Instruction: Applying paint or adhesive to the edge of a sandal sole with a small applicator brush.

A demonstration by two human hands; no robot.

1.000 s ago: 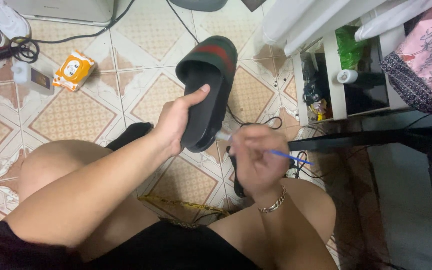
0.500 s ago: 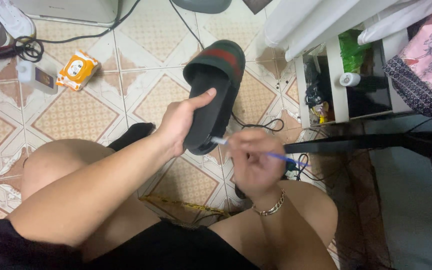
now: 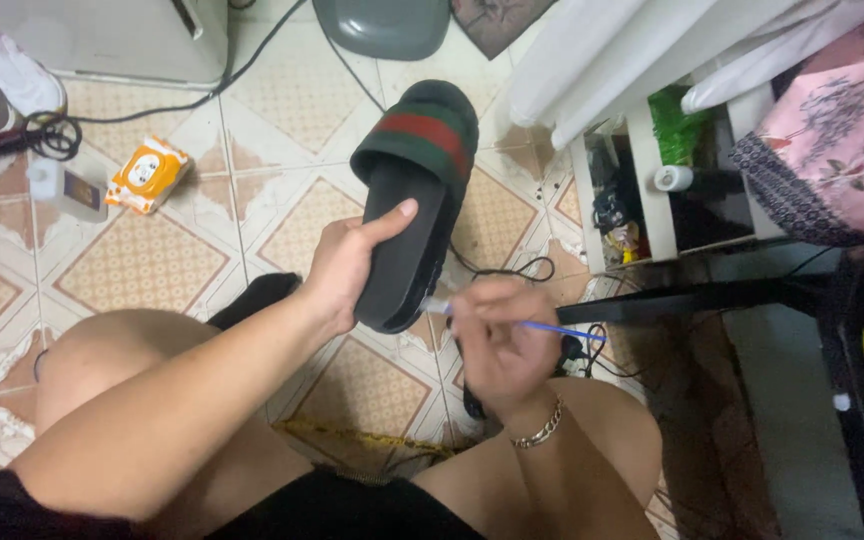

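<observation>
A black slide sandal (image 3: 414,200) with a green and red striped strap is held up over the tiled floor. My left hand (image 3: 344,266) grips its heel end from the left, thumb lying across the footbed. My right hand (image 3: 497,345), with a bracelet at the wrist, holds a thin blue-handled toothbrush (image 3: 542,327). The brush's white head touches the right edge of the sandal's heel. Both of my bare knees show below the hands.
An orange wipes packet (image 3: 148,174) and a small white bottle (image 3: 64,188) lie on the floor at left. A white appliance (image 3: 102,40) stands at top left, a grey stool base (image 3: 384,25) at top. A white shelf (image 3: 642,180) and black cables (image 3: 512,272) are at right.
The sandal has been raised a little and tilted more upright. My right hand has shifted the toothbrush head along the heel edge.
</observation>
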